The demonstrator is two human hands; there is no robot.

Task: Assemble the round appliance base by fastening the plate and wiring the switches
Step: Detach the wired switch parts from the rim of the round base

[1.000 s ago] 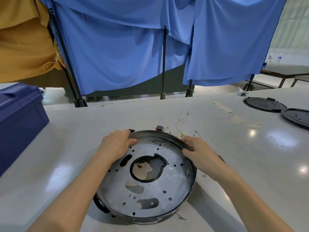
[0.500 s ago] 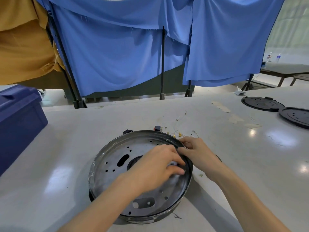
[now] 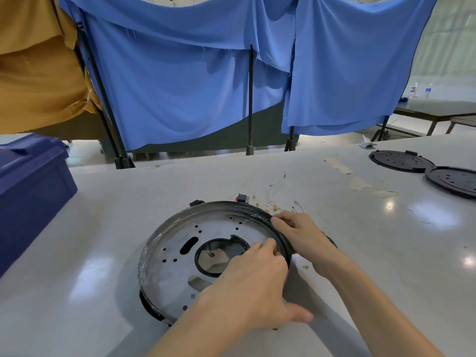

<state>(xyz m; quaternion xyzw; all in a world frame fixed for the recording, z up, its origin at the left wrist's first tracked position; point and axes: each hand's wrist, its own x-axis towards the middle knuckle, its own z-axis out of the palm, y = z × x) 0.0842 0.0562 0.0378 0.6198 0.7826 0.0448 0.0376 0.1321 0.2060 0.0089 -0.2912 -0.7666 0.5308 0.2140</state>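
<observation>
Round base (image 3: 177, 256) rim in curled fingers (image 3: 280, 221)

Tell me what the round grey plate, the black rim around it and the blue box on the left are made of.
The round grey plate looks like sheet metal with a satin finish: soft reflections, clean punched holes. The black rim is probably moulded plastic, slightly glossy; coated metal is possible. The blue box is likely plastic, matt, with rounded moulded edges.
</observation>
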